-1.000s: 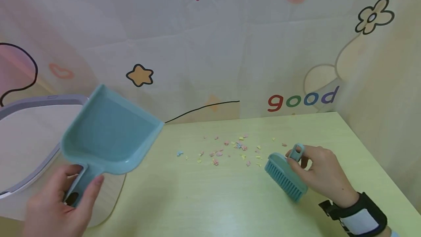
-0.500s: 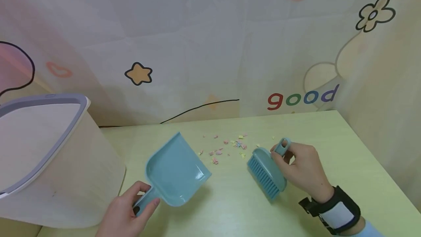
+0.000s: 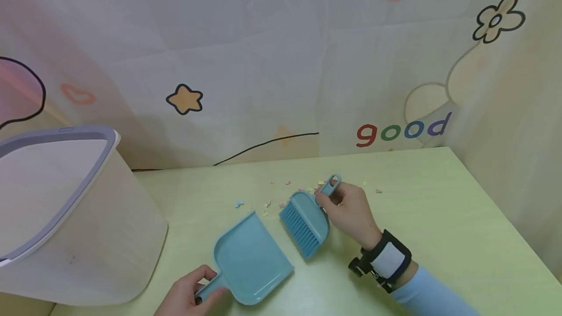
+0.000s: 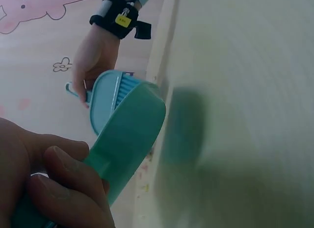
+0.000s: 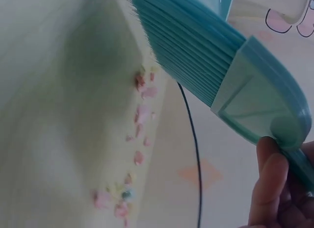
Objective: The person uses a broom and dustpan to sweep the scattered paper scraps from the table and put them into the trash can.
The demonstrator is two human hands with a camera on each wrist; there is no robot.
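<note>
My left hand [image 3: 189,294] grips the handle of a light blue dustpan [image 3: 252,260], whose open edge faces up and to the right in the head view. In the left wrist view the dustpan [image 4: 130,125] is tilted above the table, with its shadow beside it. A matching hand brush [image 3: 305,221] hangs from my right hand [image 3: 351,211], which pinches its handle. Its bristles [image 5: 191,41] stay off the tabletop in the right wrist view. Small paper scraps [image 3: 268,204] in pink, yellow and blue lie behind the brush, and the brush and hand hide some of them.
At the left stands a large white bin [image 3: 110,238] with a grey-purple rim. A pale table [image 3: 439,238] carries everything and meets a printed curtain [image 3: 285,62] along its back edge. One stray scrap [image 3: 379,190] lies right of the others.
The dustpan has come down from beside the bin and moved right, towards the front of the table. The brush has moved left until it is close to the dustpan's open edge.
</note>
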